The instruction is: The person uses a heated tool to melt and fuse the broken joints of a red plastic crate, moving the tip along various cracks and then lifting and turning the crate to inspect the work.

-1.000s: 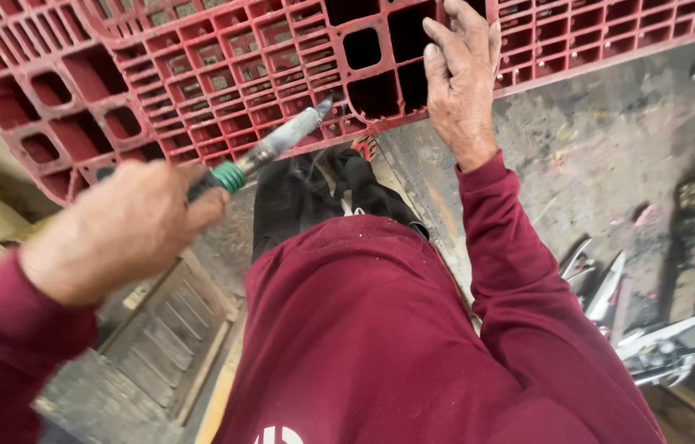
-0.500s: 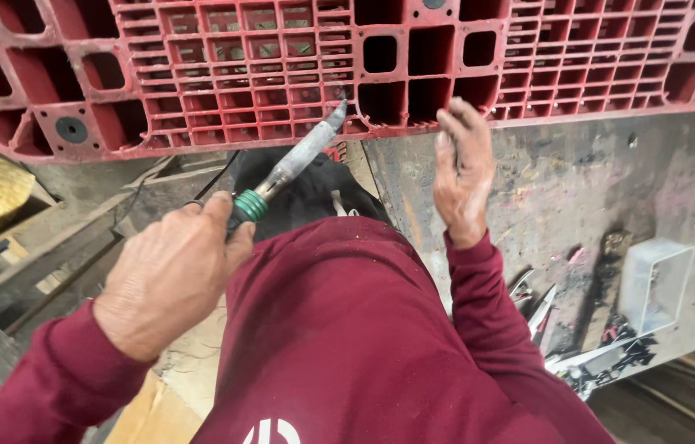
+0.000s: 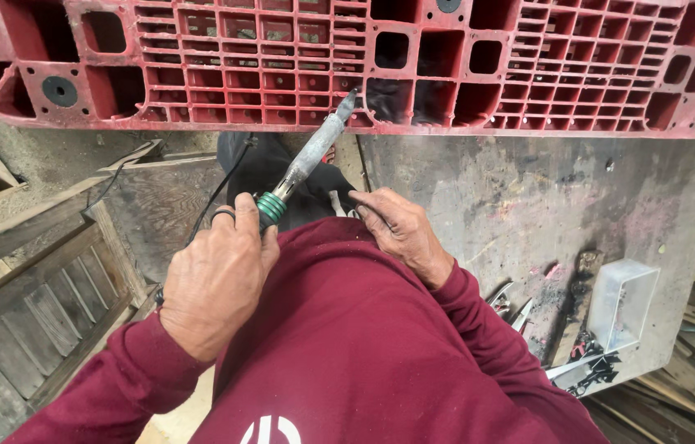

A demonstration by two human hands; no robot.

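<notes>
Soldering-iron-style tool with a grey metal barrel and a green collar sits in the left hand, fingers wrapped tight round the handle so you only see the collar poking out above the knuckles. It's tilted up and to the right, and its tip is right at the lower edge of the big red plastic pallet, touching or as good as touching one of the grid cells, can't quite tell which. A thin black cord loops away from the handle end toward the upper left.

Right hand isn't holding anything as far as I can see, fingers loosely curled and lying low against the dark red sweatshirt, just beside the tool's handle. So the two hands are close together but not touching, one clamped on the tool, the other slack.

The pallet runs across the whole top of the view, lots of square and oblong pockets, a couple of round black fittings near the left end. Under it is a scuffed grey workbench top with pinkish smears. Over on the right of the bench there's a clear plastic tub, with some pliers or cutters near it and a dark charred-looking stick between them. Left side is weathered wooden framing, slats and boards, sitting lower than the bench
</notes>
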